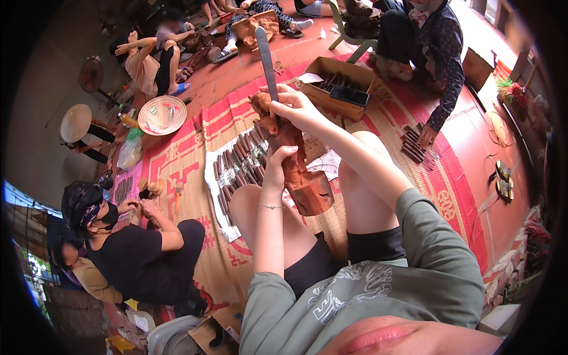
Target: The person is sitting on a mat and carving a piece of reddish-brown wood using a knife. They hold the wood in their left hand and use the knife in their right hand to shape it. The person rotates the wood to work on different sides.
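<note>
A reddish-brown wood carving (296, 168) with a blocky base stands tilted between my knees. My left hand (276, 168) is wrapped round its side at mid-height. In my right hand (300, 111) I grip a long, flat, dark metal file (265, 56) near its lower end, by the upper part of the carving. The file points up and away from me, and its lower tip is hidden by my fingers and the wood. Behind the carving, rows of dark-handled carving tools (239, 165) lie on a white cloth (214, 195).
A cardboard box (361, 77) with dark-handled tools and a phone (349, 95) stands ahead. A woven basket (162, 115) sits far left. To the right, a co-worker's hand (427, 137) touches more tools (412, 145). Another person (139, 248) sits left on the patterned mat (236, 260).
</note>
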A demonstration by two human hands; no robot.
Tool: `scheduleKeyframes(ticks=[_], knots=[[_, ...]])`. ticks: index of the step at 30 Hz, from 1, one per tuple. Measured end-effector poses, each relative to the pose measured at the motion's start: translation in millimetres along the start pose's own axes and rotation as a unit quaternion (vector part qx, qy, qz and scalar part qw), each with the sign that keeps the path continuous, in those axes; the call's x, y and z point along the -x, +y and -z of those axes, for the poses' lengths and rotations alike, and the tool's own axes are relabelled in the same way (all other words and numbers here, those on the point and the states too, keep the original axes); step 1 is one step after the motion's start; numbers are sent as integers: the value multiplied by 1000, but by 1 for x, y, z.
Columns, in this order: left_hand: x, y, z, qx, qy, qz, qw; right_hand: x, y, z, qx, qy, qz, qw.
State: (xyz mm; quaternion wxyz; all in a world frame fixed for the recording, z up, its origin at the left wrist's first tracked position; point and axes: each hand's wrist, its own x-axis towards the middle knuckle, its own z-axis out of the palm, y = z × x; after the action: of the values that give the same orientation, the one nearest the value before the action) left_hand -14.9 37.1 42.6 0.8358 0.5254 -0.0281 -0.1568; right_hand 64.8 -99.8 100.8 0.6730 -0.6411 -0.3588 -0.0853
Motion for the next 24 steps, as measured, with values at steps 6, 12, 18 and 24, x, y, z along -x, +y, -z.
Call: scheduleKeyframes(ticks=[6, 12, 18, 24], knots=[[6, 7, -9, -17, 27, -13, 999, 2, -16, 3, -135, -36, -51, 989], [2, 1, -12, -28, 39, -55, 997, 3, -18, -1, -129, -19, -60, 990], [0, 1, -10, -9, 8, -30, 999, -1, 4, 1, -39, -2, -50, 998], [2, 3, -6, -42, 25, -28, 998, 1, -10, 0, -132, -49, -79, 987]])
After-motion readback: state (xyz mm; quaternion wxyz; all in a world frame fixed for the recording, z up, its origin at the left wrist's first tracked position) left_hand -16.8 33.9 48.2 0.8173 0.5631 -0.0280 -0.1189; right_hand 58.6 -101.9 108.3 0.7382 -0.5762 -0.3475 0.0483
